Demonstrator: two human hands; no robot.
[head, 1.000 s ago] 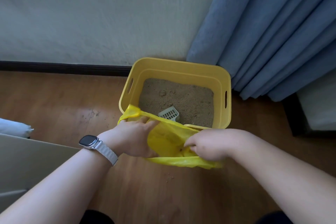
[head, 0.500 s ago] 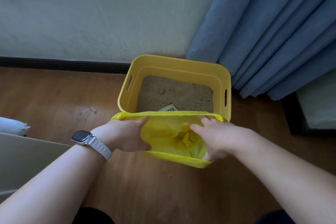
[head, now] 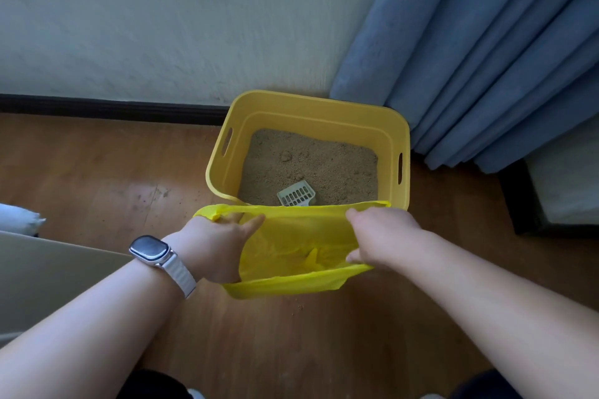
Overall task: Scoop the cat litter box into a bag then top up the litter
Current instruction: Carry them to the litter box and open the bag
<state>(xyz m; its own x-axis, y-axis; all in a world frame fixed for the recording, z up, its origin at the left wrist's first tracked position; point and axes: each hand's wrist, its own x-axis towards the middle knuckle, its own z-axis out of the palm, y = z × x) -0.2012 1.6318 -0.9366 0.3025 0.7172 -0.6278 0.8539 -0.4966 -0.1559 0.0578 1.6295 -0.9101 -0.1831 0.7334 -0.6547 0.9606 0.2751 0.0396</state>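
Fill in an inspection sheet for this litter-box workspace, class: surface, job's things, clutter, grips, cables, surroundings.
Surface: wooden floor, scuffed.
Job's things: yellow box holding litter, with scoop lying in it; yellow bag at its near side, mouth spread.
Clutter: a few grains on the floor below the bag.
Grips: left hand and right hand each hold the bag's rim; watch on left wrist.
Cables: nothing seen.
Surroundings: wall, blue curtain by the box.
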